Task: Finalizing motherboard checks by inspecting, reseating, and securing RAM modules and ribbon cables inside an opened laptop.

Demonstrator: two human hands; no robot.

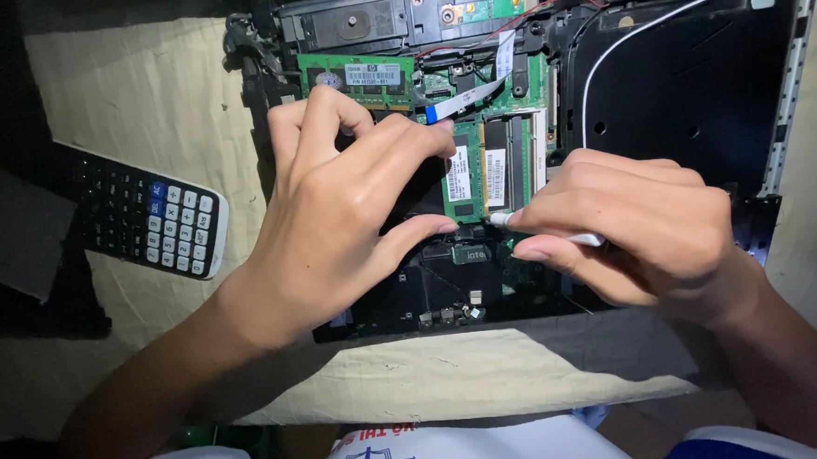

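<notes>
An opened laptop base [699,84] lies on the cloth with its green circuit board exposed. My left hand [342,205] rests on the board, fingers spread, the fingertips touching a green memory module [469,175] in its slot. My right hand [632,227] grips a thin white tool [501,220], its tip pointing left at the lower edge of that module. A second memory module [359,77] lies higher on the board, and a flat ribbon cable with a blue end [462,101] runs just beyond my left fingertips.
A dark calculator [142,215] lies on the pale cloth [140,85] to the left of the laptop. A white wire [640,31] curves across the black empty bay at the right. A metal bracket edge [787,79] runs down the laptop's right side.
</notes>
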